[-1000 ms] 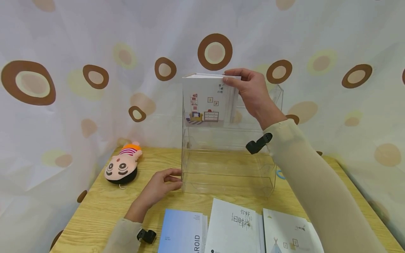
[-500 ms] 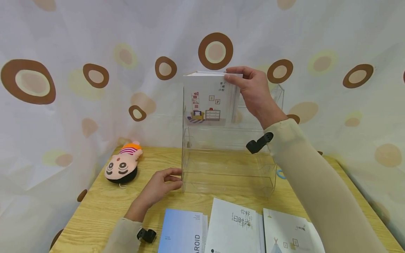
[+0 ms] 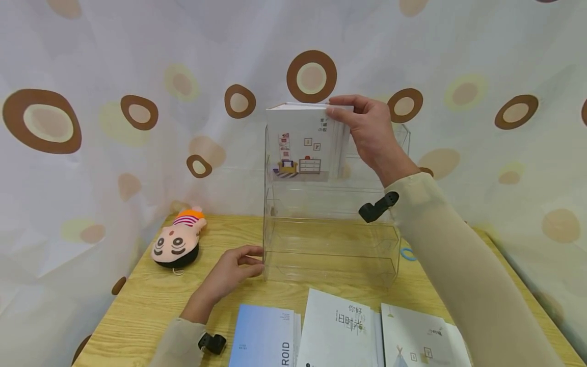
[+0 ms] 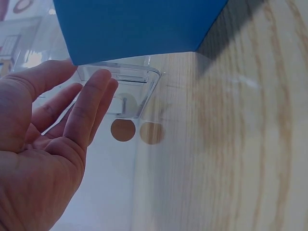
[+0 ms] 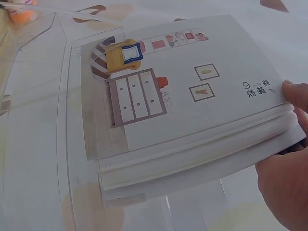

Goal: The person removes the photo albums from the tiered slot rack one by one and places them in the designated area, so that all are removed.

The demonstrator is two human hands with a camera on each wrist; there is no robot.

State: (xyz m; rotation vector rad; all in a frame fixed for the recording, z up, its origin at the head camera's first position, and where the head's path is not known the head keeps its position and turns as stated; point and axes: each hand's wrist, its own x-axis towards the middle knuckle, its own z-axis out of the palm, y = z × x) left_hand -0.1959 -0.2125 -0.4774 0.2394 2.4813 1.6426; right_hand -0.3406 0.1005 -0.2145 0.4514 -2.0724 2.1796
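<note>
My right hand (image 3: 369, 127) pinches the top right corner of a white book (image 3: 298, 130), thumb in front and fingers behind. The book stands upright in the top tier of a clear acrylic rack (image 3: 330, 260). Its cover, with a drawn drawer chest and armchair, faces me in the right wrist view, where the thumb (image 5: 293, 94) lies on the cover's edge. Low at the rack's left side, my left hand (image 3: 231, 270) rests its fingertips against the clear wall. Those fingers (image 4: 86, 106) are loosely extended and hold nothing in the left wrist view.
Along the table's front lie a blue book (image 3: 261, 336), a white book with black lettering (image 3: 337, 331) and another white book with a tent drawing (image 3: 415, 336). A plush doll (image 3: 179, 239) lies left of the rack; a blue ring (image 3: 408, 254) lies right. A patterned sheet (image 3: 183, 41) hangs behind.
The right hand and the held book have shifted slightly up and to the right. The left hand stays at the rack's side.
</note>
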